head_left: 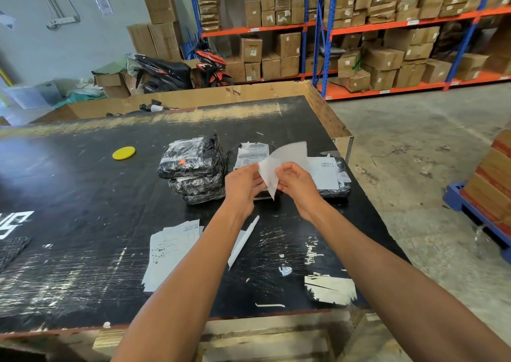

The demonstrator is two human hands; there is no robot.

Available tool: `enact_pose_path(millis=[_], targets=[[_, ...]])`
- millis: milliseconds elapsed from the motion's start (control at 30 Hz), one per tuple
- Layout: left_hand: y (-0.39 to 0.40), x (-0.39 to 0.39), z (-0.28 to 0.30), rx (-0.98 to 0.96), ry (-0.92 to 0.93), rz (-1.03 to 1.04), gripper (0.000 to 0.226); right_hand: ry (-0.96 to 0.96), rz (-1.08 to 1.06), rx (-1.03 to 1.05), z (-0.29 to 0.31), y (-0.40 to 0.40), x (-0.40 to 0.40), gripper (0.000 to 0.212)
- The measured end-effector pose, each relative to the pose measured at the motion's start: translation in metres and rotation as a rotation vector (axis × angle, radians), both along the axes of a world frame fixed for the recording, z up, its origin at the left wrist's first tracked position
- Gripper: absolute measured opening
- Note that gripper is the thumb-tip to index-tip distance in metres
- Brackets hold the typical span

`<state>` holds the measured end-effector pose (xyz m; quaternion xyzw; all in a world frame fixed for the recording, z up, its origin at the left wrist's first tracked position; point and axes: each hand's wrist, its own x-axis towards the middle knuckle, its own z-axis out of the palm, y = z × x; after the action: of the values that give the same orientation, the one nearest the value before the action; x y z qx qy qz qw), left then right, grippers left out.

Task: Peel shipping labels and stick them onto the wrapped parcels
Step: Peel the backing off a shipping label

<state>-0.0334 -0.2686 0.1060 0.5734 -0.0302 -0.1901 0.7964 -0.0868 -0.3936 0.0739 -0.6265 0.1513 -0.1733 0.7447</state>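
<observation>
Above the black table (83, 195), my left hand (242, 183) and my right hand (297, 180) both pinch one white shipping label sheet (284, 159), which curls upward between them. Just beyond my hands lies a black wrapped parcel (250, 154) with a label on top. A second labelled parcel (330, 176) lies to the right of my right hand. To the left stands a stack of black wrapped parcels (193, 168). A pile of unpeeled labels (171, 248) lies on the table near my left forearm.
A curled strip of backing paper (243, 241) lies between my forearms, and a yellow disc (124, 153) at the back left. A cardboard bin (193, 98) borders the table's far edge. Shelves of cartons (359, 43) and parked motorbikes (188, 68) stand behind; a blue pallet (475, 212) at right.
</observation>
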Motion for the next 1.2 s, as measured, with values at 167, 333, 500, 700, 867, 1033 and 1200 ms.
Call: enact_pose_path(millis=[167,333,500,700,867,1033,1200], targets=[[0.012,0.007,0.008,-0.132,0.237,0.064,0.014,0.006,-0.065,0.486,-0.014,-0.015,-0.003,0.026],[0.03,0.015,0.007,-0.273,0.357,0.174,0.011,0.186,-0.395,0.361,-0.039,-0.024,0.007,0.02],[0.05,0.028,0.012,-0.308,0.355,0.238,0.012,0.256,-0.713,0.295,-0.05,-0.034,-0.009,0.024],[0.065,0.037,0.033,-0.416,0.251,0.39,0.013,0.391,-0.44,0.293,-0.072,-0.031,-0.029,0.031],[0.053,0.019,0.043,-0.36,0.217,0.316,0.009,0.436,-0.087,-0.028,-0.078,0.003,-0.033,0.025],[0.046,0.001,0.04,-0.381,0.223,0.281,0.015,0.353,0.237,-0.058,-0.074,0.015,-0.036,0.031],[0.036,-0.012,0.038,-0.351,0.246,0.307,0.017,0.05,-0.331,-0.497,-0.048,0.008,-0.049,0.058]])
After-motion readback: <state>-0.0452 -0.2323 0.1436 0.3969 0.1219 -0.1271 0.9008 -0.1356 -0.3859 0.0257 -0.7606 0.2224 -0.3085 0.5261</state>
